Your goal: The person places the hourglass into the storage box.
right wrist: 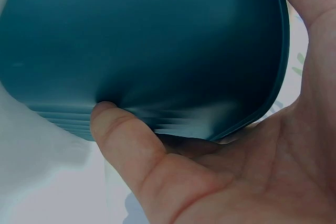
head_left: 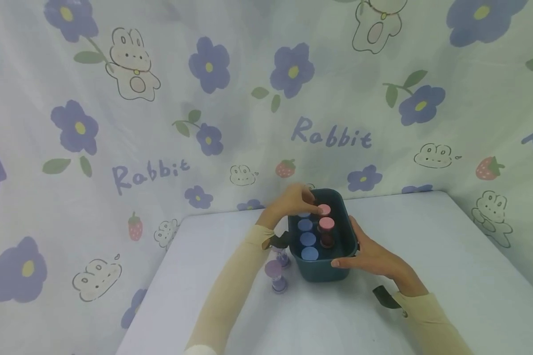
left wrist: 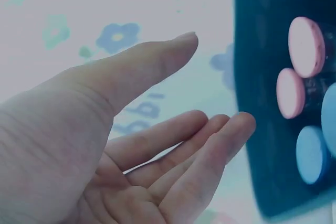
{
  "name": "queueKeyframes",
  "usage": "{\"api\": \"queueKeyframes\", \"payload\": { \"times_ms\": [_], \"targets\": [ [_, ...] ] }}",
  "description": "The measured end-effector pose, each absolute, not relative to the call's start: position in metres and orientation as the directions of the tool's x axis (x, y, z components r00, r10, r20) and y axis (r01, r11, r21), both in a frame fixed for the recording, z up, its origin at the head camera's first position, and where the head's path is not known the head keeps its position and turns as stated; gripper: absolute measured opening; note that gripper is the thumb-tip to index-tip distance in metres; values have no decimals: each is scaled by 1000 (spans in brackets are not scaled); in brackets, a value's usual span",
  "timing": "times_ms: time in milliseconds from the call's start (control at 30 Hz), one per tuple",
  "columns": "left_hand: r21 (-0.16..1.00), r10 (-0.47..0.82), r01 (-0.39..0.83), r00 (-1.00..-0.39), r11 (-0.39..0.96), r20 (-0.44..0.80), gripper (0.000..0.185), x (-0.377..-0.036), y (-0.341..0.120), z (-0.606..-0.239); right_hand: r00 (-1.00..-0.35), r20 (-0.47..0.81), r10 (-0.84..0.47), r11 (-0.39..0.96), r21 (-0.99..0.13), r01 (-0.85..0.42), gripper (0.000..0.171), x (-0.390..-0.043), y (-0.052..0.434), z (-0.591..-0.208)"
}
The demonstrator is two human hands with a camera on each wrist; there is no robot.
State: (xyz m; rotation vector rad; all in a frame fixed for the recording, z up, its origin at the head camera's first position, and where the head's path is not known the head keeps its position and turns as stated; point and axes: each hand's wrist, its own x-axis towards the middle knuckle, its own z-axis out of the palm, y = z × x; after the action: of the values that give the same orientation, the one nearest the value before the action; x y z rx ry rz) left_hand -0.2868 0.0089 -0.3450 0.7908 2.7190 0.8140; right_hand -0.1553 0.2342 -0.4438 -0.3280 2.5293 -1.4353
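Observation:
A dark teal bin (head_left: 322, 270) stands on the white table. Inside it are several small bottles, a row with blue caps (head_left: 308, 239) and two with pink caps (head_left: 326, 223). My right hand (head_left: 368, 254) grips the bin's near right side. In the right wrist view its thumb (right wrist: 123, 140) presses the bin's outer wall (right wrist: 157, 45). My left hand (head_left: 299, 199) hovers over the bin's far left corner, next to the far pink cap. Its fingers (left wrist: 215, 80) are straight and hold nothing, with the pink caps (left wrist: 307, 45) and a blue cap (left wrist: 312, 153) just beyond them.
Two purple-capped bottles (head_left: 275, 273) stand on the table just left of the bin, under my left forearm. A flower-and-rabbit print cloth (head_left: 160, 123) hangs behind and around the table. The table's edges (head_left: 493, 246) run close on both sides.

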Motion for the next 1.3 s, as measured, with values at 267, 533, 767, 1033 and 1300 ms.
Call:
{"api": "queueKeyframes", "payload": {
  "times_ms": [267, 533, 767, 1033, 1300],
  "targets": [
    [672, 529, 422, -847, 609, 53, 49, -277, -40, -342, -955, -69, -288, 511, -855, -92, 132, -156, 235, -445],
    [782, 457, 357, -883, 511, 104, 44, -263, -83, -351, -955, -49, -293, 500, -859, -109, 133, -157, 234, -445],
    [826, 401, 357, -899, 436, 177, 39, -253, -116, -368, -954, -68, -291, 511, -855, -95, 133, -156, 231, -444],
    [867, 345, 348, -912, 357, 224, 41, -246, -136, -397, -959, -72, -276, 518, -851, -85, 134, -157, 232, -444],
    [886, 330, 319, -921, 337, 206, 43, -244, -140, -420, -959, -74, -273, 523, -848, -83, 134, -158, 234, -445]
  ]
}}
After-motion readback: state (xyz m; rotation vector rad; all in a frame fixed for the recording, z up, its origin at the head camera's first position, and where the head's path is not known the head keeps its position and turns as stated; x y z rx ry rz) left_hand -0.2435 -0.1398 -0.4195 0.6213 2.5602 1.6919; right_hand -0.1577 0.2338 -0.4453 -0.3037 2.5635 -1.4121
